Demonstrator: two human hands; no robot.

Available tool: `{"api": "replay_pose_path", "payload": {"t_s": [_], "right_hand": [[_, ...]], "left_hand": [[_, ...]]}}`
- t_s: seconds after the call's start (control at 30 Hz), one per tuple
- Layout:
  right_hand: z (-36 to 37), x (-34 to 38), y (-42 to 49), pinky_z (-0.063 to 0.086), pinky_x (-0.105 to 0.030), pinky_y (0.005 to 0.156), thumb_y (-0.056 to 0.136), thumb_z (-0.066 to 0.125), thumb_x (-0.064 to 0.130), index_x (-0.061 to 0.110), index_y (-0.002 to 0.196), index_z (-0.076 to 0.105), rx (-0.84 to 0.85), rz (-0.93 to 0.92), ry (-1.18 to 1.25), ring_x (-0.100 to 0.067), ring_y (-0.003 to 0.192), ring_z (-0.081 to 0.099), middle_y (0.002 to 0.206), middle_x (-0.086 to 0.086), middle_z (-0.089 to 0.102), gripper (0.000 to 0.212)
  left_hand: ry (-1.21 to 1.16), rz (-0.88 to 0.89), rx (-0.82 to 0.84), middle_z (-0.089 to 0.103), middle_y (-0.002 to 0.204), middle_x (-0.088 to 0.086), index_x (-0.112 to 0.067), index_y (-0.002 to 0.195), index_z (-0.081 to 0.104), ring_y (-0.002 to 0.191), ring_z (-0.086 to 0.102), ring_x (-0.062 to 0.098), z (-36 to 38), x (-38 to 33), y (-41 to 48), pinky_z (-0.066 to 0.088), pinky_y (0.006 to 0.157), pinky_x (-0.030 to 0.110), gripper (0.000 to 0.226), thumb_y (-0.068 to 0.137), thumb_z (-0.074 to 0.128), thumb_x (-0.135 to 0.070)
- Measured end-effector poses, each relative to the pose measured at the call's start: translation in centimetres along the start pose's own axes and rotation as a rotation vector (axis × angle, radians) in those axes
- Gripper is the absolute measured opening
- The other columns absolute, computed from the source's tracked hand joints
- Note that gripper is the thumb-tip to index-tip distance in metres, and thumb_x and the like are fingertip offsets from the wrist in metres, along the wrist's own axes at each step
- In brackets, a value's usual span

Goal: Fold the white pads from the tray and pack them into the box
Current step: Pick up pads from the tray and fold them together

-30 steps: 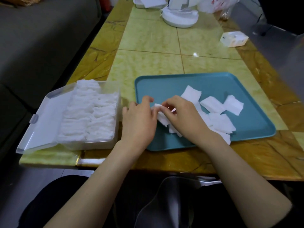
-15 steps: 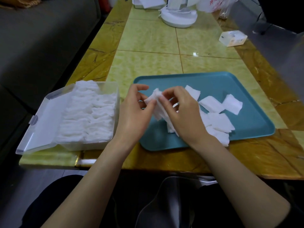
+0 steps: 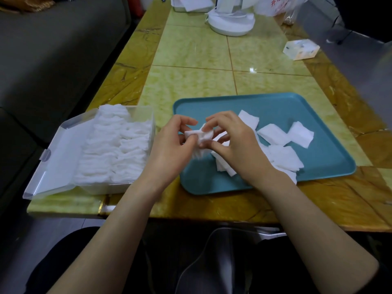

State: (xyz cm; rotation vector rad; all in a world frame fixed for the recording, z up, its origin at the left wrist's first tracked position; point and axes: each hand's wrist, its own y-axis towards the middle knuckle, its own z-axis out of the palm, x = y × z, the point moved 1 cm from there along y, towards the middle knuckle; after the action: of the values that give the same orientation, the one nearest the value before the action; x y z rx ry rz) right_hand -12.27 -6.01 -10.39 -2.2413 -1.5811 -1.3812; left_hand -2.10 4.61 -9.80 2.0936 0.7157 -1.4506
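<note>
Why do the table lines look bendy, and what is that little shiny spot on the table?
Head view: the wide-angle lens bends the table edges outward; the shiny spot is light glaring off the glossy tiles; the pad held between the left hand and right hand looks slightly soft, its lower edge smeared.

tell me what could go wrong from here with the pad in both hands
1. The pad is pinched only by fingertips of the left hand and right hand; a loose grip could let the fold spring open.
2. The box looks nearly full, so squeezing it in may disturb the packed rows.
</note>
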Motion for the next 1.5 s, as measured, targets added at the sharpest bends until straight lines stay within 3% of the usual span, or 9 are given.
{"api": "replay_pose_path", "payload": {"t_s": [0.17,0.27,0.6,0.73,0.9,1.07,1.3,1.4,1.5], "right_hand": [[-0.3,-0.2,0.1,0.044,-0.007,0.072,0.079,0.067,0.003,0.008,0.094,0.066,-0.009,-0.008,0.002,0.006,0.079,0.054,0.092,0.001,0.057,0.016],[-0.7,-0.2,0.1,0.043,-0.009,0.078,0.078,0.054,-0.006,0.012,0.105,0.066,0.041,-0.044,-0.046,0.000,0.088,0.053,0.099,0.001,0.058,0.035],[-1.7,0.4,0.4,0.045,-0.018,0.076,0.089,0.056,0.026,0.005,0.091,0.065,-0.189,0.068,0.062,-0.014,0.085,0.057,0.091,-0.007,0.064,0.023],[-1.8,0.8,0.5,0.044,-0.028,0.066,0.085,0.062,0.020,-0.003,0.086,0.063,-0.041,0.165,0.233,-0.016,0.070,0.054,0.078,-0.015,0.063,0.024],[-0.9,0.2,0.2,0.041,-0.016,0.062,0.084,0.068,0.019,0.003,0.082,0.063,0.079,0.238,0.137,-0.011,0.071,0.057,0.078,-0.006,0.067,0.016],[-1.2,0.0,0.1,0.040,-0.013,0.061,0.081,0.070,0.019,0.007,0.079,0.060,0.055,0.266,0.115,-0.006,0.067,0.055,0.075,-0.003,0.066,0.016],[-1.0,-0.1,-0.1,0.040,-0.017,0.060,0.080,0.071,0.026,0.013,0.077,0.058,0.013,0.269,0.062,-0.009,0.065,0.054,0.071,0.001,0.062,0.019],[-0.8,-0.3,-0.1,0.041,-0.022,0.061,0.083,0.068,0.025,0.011,0.079,0.059,0.033,0.259,0.018,-0.011,0.065,0.054,0.071,0.000,0.062,0.017],[-0.3,-0.2,-0.1,0.042,-0.015,0.067,0.089,0.060,0.016,0.011,0.095,0.059,0.066,0.240,0.040,-0.003,0.075,0.054,0.083,0.006,0.060,0.008]], "left_hand": [[-0.045,-0.051,0.001,0.054,0.089,-0.003,-0.021,0.105,0.058,0.078,0.061,0.020,-0.2,0.0,0.0,0.053,0.079,0.041,0.024,0.091,0.053,-0.001],[-0.145,-0.096,-0.026,0.061,0.101,0.010,-0.027,0.096,0.058,0.084,0.062,0.018,-0.3,-0.2,0.0,0.053,0.085,0.043,0.028,0.092,0.053,0.000],[-0.141,-0.180,-0.062,0.065,0.107,0.006,-0.020,0.109,0.061,0.096,0.064,0.021,0.0,0.4,0.3,0.054,0.088,0.045,0.022,0.096,0.049,-0.006],[-0.143,-0.149,-0.064,0.069,0.094,0.004,-0.021,0.094,0.065,0.090,0.066,0.021,0.1,0.2,0.2,0.054,0.088,0.045,0.023,0.094,0.050,-0.004],[-0.166,-0.131,-0.015,0.069,0.088,0.011,-0.011,0.097,0.066,0.082,0.064,0.019,0.2,0.1,-0.1,0.053,0.079,0.043,0.017,0.093,0.051,-0.004],[-0.161,-0.108,0.010,0.070,0.090,0.018,-0.008,0.095,0.067,0.086,0.067,0.030,0.1,-0.3,-0.3,0.052,0.087,0.054,0.014,0.093,0.053,-0.007],[-0.154,-0.087,0.067,0.068,0.090,0.020,-0.011,0.088,0.069,0.093,0.063,0.039,0.1,-0.6,-0.5,0.050,0.088,0.057,0.034,0.080,0.053,-0.040],[-0.057,-0.061,0.081,0.070,0.083,0.010,-0.015,0.087,0.069,0.084,0.067,0.029,0.3,-0.7,-0.9,0.055,0.081,0.049,0.047,0.067,0.062,-0.058],[0.092,0.020,-0.033,0.070,0.075,0.006,-0.015,0.083,0.066,0.074,0.068,0.022,0.3,-0.7,-0.8,0.055,0.069,0.045,0.024,0.073,0.074,-0.035]]}}
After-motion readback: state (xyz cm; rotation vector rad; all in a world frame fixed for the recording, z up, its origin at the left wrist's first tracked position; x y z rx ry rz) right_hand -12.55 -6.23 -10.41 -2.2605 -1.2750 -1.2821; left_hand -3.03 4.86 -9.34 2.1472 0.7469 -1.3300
